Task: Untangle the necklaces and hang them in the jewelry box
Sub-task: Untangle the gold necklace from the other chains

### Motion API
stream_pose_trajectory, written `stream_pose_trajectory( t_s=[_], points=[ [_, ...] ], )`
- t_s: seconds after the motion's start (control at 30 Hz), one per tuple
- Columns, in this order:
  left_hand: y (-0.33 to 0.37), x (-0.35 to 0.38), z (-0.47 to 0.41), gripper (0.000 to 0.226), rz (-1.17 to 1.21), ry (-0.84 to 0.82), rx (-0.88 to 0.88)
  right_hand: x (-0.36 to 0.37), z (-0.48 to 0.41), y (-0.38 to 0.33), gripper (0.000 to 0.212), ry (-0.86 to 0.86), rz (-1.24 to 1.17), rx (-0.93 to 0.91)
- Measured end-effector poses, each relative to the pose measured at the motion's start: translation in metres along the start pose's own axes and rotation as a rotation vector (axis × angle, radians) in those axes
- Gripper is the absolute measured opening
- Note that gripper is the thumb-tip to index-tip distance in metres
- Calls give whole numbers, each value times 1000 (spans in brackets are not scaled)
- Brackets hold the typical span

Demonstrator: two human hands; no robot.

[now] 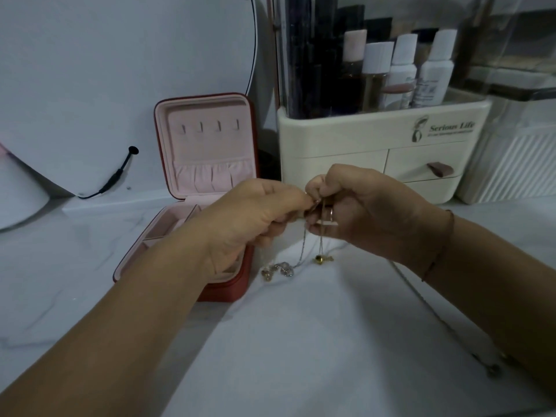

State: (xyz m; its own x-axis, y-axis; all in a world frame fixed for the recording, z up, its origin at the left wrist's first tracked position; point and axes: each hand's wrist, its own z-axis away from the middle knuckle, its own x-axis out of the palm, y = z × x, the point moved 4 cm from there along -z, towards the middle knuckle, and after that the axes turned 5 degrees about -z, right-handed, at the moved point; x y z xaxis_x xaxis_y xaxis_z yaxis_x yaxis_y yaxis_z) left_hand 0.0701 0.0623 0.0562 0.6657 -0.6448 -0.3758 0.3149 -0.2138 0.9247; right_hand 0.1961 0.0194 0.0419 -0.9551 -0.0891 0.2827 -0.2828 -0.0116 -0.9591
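Note:
A red jewelry box (228,288) with pink lining stands open on the white table, its lid upright and showing several small hooks (209,126). To its right, my left hand (252,218) and my right hand (361,209) meet above the table and pinch thin necklace chains (304,251) between fingertips. The chains hang down to the table, where a gold bead (318,259) and a tangled clump of pendants (278,269) lie. Another chain (433,308) trails under my right forearm to a clasp (493,370) at the lower right.
A cream cosmetic organiser (346,139) with drawers and bottles stands right behind my hands. A ribbed white container (517,164) is to its right. A round mirror (120,70) with a black cable leans at the back left.

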Motion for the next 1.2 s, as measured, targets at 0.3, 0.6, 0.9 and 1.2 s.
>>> stream_pose_trajectory(
  t_s=[0.3, 0.6, 0.9, 1.2],
  points=[
    [-5, -3, -7, 18, -73, 361, 152, -2, -2, 3, 9, -49, 88, 15],
    [-3, -3, -2, 17, -75, 260, 160, 1, -3, -1, 15, 38, 14, -35],
    [-2, -3, -6, 16, 561, 57, 35, -6, -4, 1, 13, 153, 381, -48],
    [-3, -8, -6, 21, 409, 15, 32, -5, 0, -4, 15, 72, 323, -75]
  ],
)
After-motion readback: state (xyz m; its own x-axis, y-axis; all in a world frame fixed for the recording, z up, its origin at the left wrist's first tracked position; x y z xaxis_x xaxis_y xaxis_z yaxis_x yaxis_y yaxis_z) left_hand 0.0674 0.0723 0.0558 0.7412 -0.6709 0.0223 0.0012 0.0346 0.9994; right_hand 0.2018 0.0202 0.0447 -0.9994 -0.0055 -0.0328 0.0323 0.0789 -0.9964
